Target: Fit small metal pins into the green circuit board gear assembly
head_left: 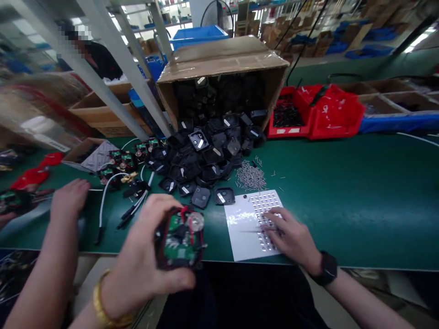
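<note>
The left hand (pixel 144 256), with a gold band on its wrist, is wrapped tight around a black case (pixel 180 242). The case has a green board and a round silver piece inside it. The hand holds it up in the air, just over the near edge of the green bench (pixel 343 192), near the middle. The right hand (pixel 291 235), with a black watch on its wrist, rests palm down on a white sheet (pixel 243 228). Its fingers are bent down onto rows of small shiny dots (pixel 265 205) on the sheet. A thin dark line sticks out from the fingertips, but I cannot tell if the hand is pinching something or just pressing. The sheet lies flat at the near edge of the bench, just to the right of the case. Just behind the sheet is a little heap of tiny metal pins (pixel 250 176). Behind and to the left of that, a big pile of black parts (pixel 206 155) spills out of a cardboard box (pixel 222 59) that is tipped on its side at the far edge. Red bins (pixel 322 114) stand just right of the box. Toward the left end of the bench, another person's hand (pixel 68 196) lies flat on the green top, close to some white cables (pixel 106 192).
</note>
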The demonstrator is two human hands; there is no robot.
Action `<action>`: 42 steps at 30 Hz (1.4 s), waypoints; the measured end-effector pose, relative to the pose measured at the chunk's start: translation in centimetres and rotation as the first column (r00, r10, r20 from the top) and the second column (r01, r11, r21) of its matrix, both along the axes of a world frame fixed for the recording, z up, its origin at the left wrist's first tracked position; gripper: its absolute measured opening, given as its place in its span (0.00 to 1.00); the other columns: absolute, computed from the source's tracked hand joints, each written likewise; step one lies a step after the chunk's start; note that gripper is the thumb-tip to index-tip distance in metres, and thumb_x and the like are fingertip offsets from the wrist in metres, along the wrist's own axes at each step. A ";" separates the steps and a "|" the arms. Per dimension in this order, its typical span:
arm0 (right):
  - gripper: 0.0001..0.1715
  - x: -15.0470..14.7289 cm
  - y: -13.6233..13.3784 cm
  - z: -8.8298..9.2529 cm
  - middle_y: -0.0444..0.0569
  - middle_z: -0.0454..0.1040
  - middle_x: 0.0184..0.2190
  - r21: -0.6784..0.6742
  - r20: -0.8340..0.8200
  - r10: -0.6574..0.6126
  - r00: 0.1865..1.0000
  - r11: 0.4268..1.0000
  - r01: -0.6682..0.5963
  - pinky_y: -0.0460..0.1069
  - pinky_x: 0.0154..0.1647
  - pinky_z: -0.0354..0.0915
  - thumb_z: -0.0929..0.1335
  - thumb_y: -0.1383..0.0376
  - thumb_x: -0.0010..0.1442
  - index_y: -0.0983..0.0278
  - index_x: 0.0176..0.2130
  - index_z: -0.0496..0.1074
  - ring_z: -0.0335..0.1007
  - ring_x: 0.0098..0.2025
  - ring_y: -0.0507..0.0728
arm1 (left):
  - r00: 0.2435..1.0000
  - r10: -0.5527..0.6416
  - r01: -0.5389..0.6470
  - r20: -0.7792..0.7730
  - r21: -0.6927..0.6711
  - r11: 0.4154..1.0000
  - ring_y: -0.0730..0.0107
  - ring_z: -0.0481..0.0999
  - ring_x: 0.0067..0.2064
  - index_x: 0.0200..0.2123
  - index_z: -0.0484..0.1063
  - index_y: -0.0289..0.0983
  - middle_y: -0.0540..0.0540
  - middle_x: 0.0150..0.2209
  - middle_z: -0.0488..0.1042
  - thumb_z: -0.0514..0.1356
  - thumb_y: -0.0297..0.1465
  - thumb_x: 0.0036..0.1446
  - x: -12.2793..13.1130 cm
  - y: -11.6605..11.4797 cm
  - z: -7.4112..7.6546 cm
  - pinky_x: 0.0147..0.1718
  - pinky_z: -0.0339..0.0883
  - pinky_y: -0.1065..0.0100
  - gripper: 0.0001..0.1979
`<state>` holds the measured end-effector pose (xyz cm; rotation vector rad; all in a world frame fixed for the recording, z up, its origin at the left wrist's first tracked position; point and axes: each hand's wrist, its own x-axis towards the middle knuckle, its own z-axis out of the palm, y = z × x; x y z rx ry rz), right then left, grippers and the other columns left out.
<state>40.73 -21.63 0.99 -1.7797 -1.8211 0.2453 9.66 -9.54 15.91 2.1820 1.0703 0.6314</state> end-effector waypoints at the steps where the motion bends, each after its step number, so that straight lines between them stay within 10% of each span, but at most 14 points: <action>1: 0.09 0.0 -0.1 0.6 0.52 0.69 0.39 0.056 -0.180 -0.054 0.982 0.996 0.065 0.51 0.34 0.63 0.62 0.62 0.62 0.63 0.39 0.69 0.67 0.36 0.58 | 0.998 -0.057 0.057 -0.002 -0.054 0.997 0.52 0.65 0.50 0.43 0.65 0.38 0.41 0.49 0.62 0.62 0.58 0.35 1.4 -0.2 -0.9 0.47 0.64 0.55 0.37; 5: 0.20 -0.9 -0.7 2.0 0.48 0.65 0.29 0.039 -0.759 -0.208 0.617 0.931 0.363 0.49 0.34 0.60 0.59 0.58 0.64 0.63 0.25 0.67 0.62 0.34 0.54 | 0.933 -0.331 0.360 0.140 -0.327 0.874 0.54 0.67 0.50 0.45 0.64 0.37 0.40 0.51 0.65 0.61 0.55 0.38 5.8 -0.3 -6.1 0.49 0.62 0.57 0.36; 10: 0.20 -2.7 -2.0 0.7 0.44 0.67 0.20 -0.348 -0.882 -0.427 0.198 0.875 0.337 0.46 0.24 0.61 0.62 0.50 0.61 0.64 0.35 0.70 0.61 0.21 0.51 | 0.764 -0.631 0.613 0.137 -0.460 0.643 0.53 0.70 0.50 0.51 0.64 0.38 0.41 0.52 0.68 0.66 0.51 0.34 8.5 -0.4 -11.4 0.51 0.62 0.58 0.41; 28: 0.14 -3.5 -2.5 -0.9 0.50 0.76 0.26 -0.322 -0.700 -0.470 0.537 0.880 0.349 0.49 0.28 0.71 0.67 0.55 0.57 0.64 0.31 0.71 0.74 0.27 0.56 | 0.775 -0.629 0.580 0.060 -0.465 0.669 0.52 0.68 0.52 0.60 0.53 0.39 0.41 0.55 0.66 0.68 0.48 0.34 8.6 -0.6 -12.7 0.51 0.62 0.59 0.50; 38: 0.15 -3.0 -2.5 -1.0 0.51 0.76 0.29 -0.371 -0.730 -0.458 0.507 0.889 0.268 0.50 0.31 0.71 0.67 0.54 0.57 0.64 0.32 0.70 0.74 0.30 0.58 | 0.796 -0.573 0.584 0.196 -0.495 0.643 0.52 0.68 0.52 0.51 0.63 0.38 0.40 0.54 0.66 0.68 0.50 0.34 8.4 -0.5 -13.2 0.52 0.60 0.58 0.41; 42: 0.16 -3.5 -2.6 -1.1 0.50 0.76 0.30 -0.357 -0.791 -0.458 0.405 0.884 0.302 0.50 0.32 0.72 0.70 0.55 0.54 0.63 0.36 0.67 0.75 0.30 0.58 | 0.873 -0.315 0.453 0.371 -0.382 0.806 0.48 0.59 0.58 0.47 0.63 0.38 0.37 0.58 0.56 0.67 0.53 0.30 8.0 -1.1 -13.7 0.55 0.55 0.54 0.42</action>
